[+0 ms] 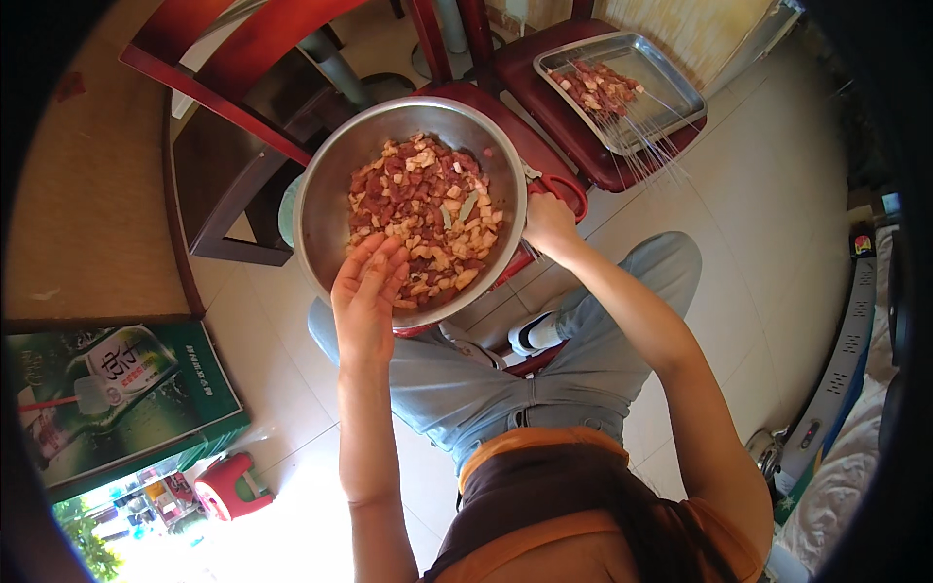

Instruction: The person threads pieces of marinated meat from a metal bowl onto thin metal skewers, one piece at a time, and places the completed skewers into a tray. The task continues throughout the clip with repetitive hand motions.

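A wide stainless steel basin (321, 189) stands in front of me on a red chair, holding diced raw meat (415, 182) with paler fatty pieces. Two greenish leaf-like strips (468, 206) lie on the meat. Over the near left part of the basin is my left hand (372, 280), palm turned up, fingers slightly bent, with nothing visible in it. My right hand (552, 222) is low by the basin's right rim, beside red-handled scissors (561, 191). Its fingertips are hidden, and thin skewer ends (534, 252) show just below it.
A metal tray (667, 69) rests on another red chair (627, 175) at upper right; it holds threaded meat skewers (598, 87) whose bare ends overhang the edge. A dark wooden stand (226, 167) is to the left. Lower left are a green printed box (131, 393) and a red stool (233, 488).
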`<action>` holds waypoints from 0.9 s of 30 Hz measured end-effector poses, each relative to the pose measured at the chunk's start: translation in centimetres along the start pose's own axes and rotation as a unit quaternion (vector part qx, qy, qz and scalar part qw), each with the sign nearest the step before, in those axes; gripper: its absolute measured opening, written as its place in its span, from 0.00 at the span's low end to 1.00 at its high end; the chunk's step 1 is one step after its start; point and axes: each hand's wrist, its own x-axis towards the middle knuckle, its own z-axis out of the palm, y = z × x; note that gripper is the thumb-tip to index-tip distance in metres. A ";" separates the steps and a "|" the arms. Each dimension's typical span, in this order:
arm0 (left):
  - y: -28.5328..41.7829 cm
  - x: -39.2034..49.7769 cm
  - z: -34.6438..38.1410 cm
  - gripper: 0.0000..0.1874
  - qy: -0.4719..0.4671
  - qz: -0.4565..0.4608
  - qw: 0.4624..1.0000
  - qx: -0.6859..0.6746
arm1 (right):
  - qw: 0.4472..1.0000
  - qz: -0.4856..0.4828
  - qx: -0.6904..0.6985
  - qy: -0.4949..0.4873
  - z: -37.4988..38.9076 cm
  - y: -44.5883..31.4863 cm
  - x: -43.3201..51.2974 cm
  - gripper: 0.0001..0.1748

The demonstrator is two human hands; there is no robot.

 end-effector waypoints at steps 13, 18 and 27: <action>-0.3 1.1 0.7 0.25 -0.057 -0.024 0.998 0.029 | 0.747 0.074 0.651 -0.115 -5.6 7.3 -7.5 0.07; 0.0 1.6 3.4 0.54 -0.227 -0.048 0.972 -0.020 | 0.849 0.006 0.521 -0.087 -7.8 4.4 -15.7 0.07; 2.5 1.4 5.2 0.58 -0.393 -0.033 0.919 0.014 | 0.850 -0.284 0.405 -0.183 -4.6 2.0 -19.6 0.09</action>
